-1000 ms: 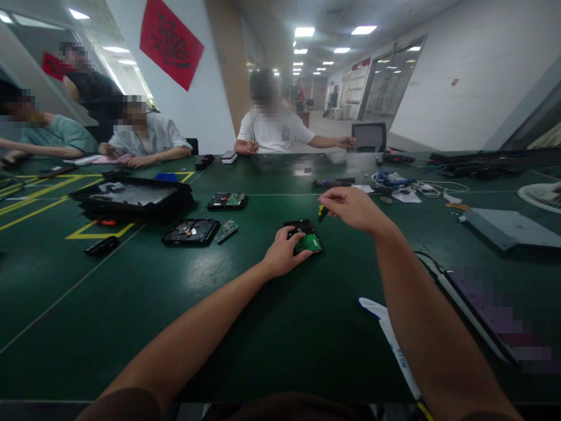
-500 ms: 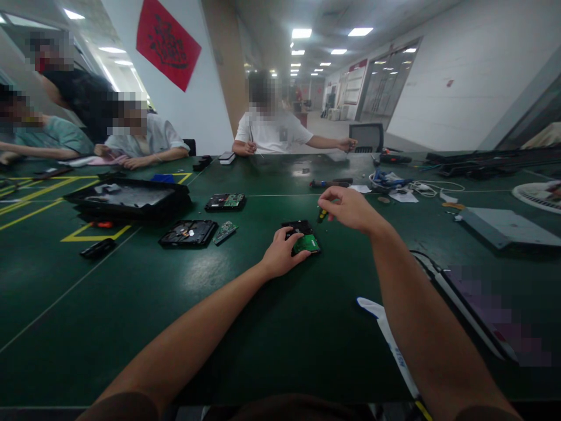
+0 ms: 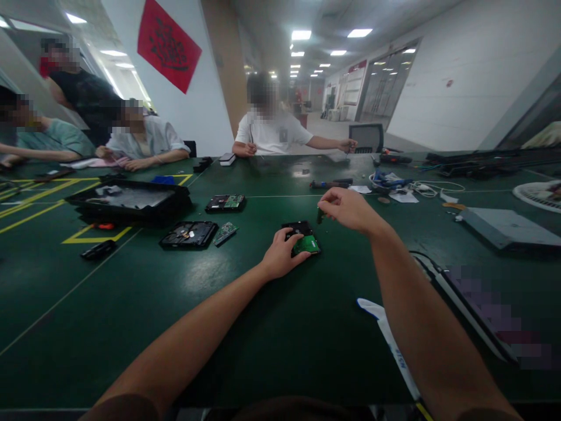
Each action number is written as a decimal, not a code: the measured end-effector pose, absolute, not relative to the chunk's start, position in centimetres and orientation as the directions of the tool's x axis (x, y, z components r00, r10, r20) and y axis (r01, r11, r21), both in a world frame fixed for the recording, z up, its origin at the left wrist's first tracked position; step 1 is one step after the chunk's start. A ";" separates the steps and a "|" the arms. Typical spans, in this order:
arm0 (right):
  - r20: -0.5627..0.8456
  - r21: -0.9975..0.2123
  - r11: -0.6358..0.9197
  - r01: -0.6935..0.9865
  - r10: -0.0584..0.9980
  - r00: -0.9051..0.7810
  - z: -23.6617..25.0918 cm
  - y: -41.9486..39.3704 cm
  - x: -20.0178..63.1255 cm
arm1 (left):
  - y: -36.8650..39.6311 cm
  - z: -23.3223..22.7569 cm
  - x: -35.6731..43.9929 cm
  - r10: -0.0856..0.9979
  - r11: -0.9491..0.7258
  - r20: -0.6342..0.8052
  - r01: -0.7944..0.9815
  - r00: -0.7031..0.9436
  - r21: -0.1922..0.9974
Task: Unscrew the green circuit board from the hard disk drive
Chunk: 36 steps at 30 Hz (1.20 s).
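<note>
A small black hard drive (image 3: 302, 236) with a green circuit board facing up lies on the dark green table (image 3: 245, 327). My left hand (image 3: 280, 255) presses on its near left side and holds it flat. My right hand (image 3: 348, 209) hovers just above and to the right of the drive, its fingers pinched on a small screwdriver (image 3: 320, 216) whose tip points down toward the drive's far right corner.
An opened drive (image 3: 189, 233) and a loose circuit board (image 3: 225, 232) lie to the left, another drive (image 3: 225, 203) and a black tray (image 3: 129, 200) behind them. Cables and tools (image 3: 394, 182) sit far right, a grey panel (image 3: 504, 227) at right. Several people sit across the table.
My right hand has turned slightly on the screwdriver and dropped a little toward the drive. My left hand has stayed on the drive.
</note>
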State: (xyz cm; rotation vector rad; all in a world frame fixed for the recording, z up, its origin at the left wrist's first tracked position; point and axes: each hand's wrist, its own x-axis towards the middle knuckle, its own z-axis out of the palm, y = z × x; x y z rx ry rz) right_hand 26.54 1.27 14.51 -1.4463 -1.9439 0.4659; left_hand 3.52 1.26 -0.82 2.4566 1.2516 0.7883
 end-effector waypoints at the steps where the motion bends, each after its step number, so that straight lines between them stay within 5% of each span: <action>1: 0.294 -0.620 0.316 0.718 0.942 -0.161 14.6 1.2 26.5 | 1.3 -0.8 3.5 0.808 -0.589 0.343 0.659 0.478 0.468; 12: 0.211 -0.777 0.334 0.534 0.937 -0.278 13.7 2.0 26.5 | 1.2 -0.7 3.5 0.805 -0.593 0.348 0.659 0.481 0.462; 21: 0.253 -0.636 0.310 0.707 0.949 -0.189 14.6 1.1 26.2 | 1.0 -0.4 3.5 0.814 -0.581 0.326 0.658 0.481 0.480; 32: 0.219 -0.745 0.354 0.566 0.931 -0.293 13.6 1.9 26.2 | 1.2 -0.6 3.6 0.813 -0.582 0.334 0.667 0.477 0.465; 36: 0.263 -0.686 0.371 0.626 0.928 -0.263 13.8 1.9 26.5 | 1.2 -0.6 3.6 0.813 -0.582 0.327 0.668 0.481 0.464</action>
